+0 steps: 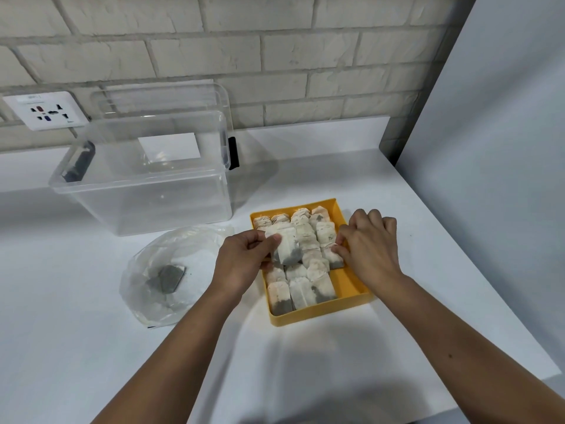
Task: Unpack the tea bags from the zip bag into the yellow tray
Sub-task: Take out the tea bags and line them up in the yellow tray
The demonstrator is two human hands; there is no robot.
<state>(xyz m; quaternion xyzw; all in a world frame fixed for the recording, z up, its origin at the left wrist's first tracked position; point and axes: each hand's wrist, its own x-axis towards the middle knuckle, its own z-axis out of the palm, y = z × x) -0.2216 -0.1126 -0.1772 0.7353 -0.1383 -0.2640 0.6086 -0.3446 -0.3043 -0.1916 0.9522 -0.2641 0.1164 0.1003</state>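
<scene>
The tea bag (286, 247) you are unpacking sits in your left hand (241, 258), thumb on its face and fingers curled behind it, held just above the left-middle part of the yellow tray (351, 286). Under and around it the packed tea bags (301, 234) lie in overlapping rows that fill most of the tray, leaving a bare strip along the near right side. Your right hand (367, 240) hangs over the tray's right wall with its fingers curled, thumb and forefinger pinching the top of the end tea bag (333, 258) in the rightmost row. Left of the tray, just beside your left wrist, the zip bag (143, 289) lies open and crumpled on the white table (91, 347), with the remaining tea bags (166, 278) dark inside it; how many, you cannot tell. Behind it stands a clear plastic box (146, 194), its lid (165, 99) leaning on the brick wall (305, 56), beside a wall socket (46, 110).
</scene>
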